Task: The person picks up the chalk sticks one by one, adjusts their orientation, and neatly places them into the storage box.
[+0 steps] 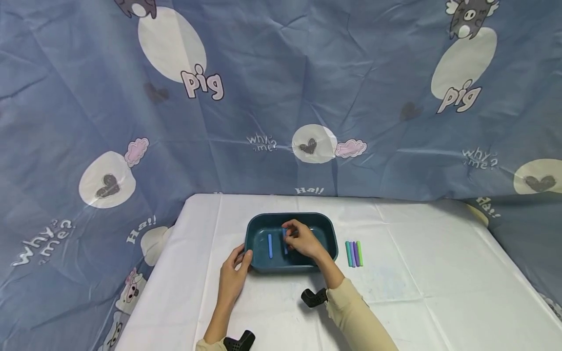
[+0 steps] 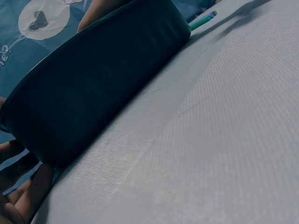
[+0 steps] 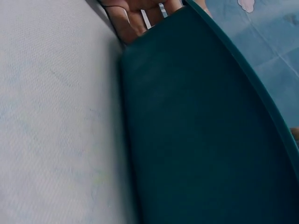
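A dark teal tray (image 1: 281, 267) stands on the white-covered table, its front wall (image 2: 93, 84) filling much of both wrist views. My left hand (image 1: 234, 270) holds the tray's left end, thumb near the front corner and fingers along the outer side. Inside, my right hand (image 1: 303, 240) pinches a blue stick (image 1: 285, 249), partly hidden by the fingers. Left of it, a second blue stick (image 1: 270, 246) lies lengthwise on the tray floor. Beyond the wall in the right wrist view are the left hand's fingers (image 3: 135, 18); little of the right hand shows there.
Several coloured sticks (image 1: 353, 254), teal, purple and green, lie side by side on the table right of the tray. Behind the white tablecloth (image 1: 421, 273) hangs a blue printed cloth (image 1: 246, 112). A black wrist device (image 1: 313, 298) sits by the right sleeve.
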A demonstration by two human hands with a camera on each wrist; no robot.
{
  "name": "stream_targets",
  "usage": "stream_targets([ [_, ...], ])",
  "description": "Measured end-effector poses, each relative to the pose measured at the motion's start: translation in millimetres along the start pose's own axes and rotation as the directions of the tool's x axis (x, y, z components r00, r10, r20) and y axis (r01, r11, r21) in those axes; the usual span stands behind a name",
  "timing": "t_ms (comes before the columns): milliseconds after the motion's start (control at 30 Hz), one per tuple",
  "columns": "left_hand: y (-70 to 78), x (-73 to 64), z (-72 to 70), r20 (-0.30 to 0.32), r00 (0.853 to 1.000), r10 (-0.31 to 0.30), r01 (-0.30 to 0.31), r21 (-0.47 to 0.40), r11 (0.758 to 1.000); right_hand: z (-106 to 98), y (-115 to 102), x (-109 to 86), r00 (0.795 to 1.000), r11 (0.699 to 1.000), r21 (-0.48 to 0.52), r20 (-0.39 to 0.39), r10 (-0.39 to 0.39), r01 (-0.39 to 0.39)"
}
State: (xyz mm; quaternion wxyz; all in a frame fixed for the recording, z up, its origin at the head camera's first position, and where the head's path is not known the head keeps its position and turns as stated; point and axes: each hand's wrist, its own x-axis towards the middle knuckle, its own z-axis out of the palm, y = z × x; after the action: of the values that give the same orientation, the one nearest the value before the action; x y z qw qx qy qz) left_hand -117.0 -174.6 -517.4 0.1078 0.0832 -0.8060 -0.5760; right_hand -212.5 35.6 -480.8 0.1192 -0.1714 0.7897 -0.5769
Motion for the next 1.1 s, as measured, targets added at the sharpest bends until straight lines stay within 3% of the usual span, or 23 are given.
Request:
stream_targets([
  [100, 3.7, -0.9, -0.4, 0.017, 1.0, -0.015, 0.015, -0.016, 1.0, 3, 2, 3.4, 1.0, 1.0, -0.009, -0.004, -0.013, 0.013],
  [333, 36.8, -13.7, -9.1, 0.045, 0.999, -0.023, 0.024, -0.008, 1.0, 12, 1, 10.7, 0.999, 0.995, -0.095, 0.035, -0.009, 0.013],
  [433, 40.8, -14.4, -10.4, 0.045, 0.998, -0.039, 0.039, -0.013, 0.999, 14, -1, 13.3, 0.999, 0.992, -0.129, 0.054, 0.007, 0.0],
  [767, 39.7, -9.1, -10.6, 0.06, 0.997, -0.04, 0.042, -0.043, 0.998, 16, -5, 18.8, 0.996, 0.985, -0.166, 0.06, 0.06, -0.049],
  [1100, 39.6, -9.0, -11.1, 0.059, 0.997, -0.042, 0.043, -0.032, 0.999, 22, -5, 23.6, 0.998, 0.969, -0.241, 0.016, 0.057, -0.051],
])
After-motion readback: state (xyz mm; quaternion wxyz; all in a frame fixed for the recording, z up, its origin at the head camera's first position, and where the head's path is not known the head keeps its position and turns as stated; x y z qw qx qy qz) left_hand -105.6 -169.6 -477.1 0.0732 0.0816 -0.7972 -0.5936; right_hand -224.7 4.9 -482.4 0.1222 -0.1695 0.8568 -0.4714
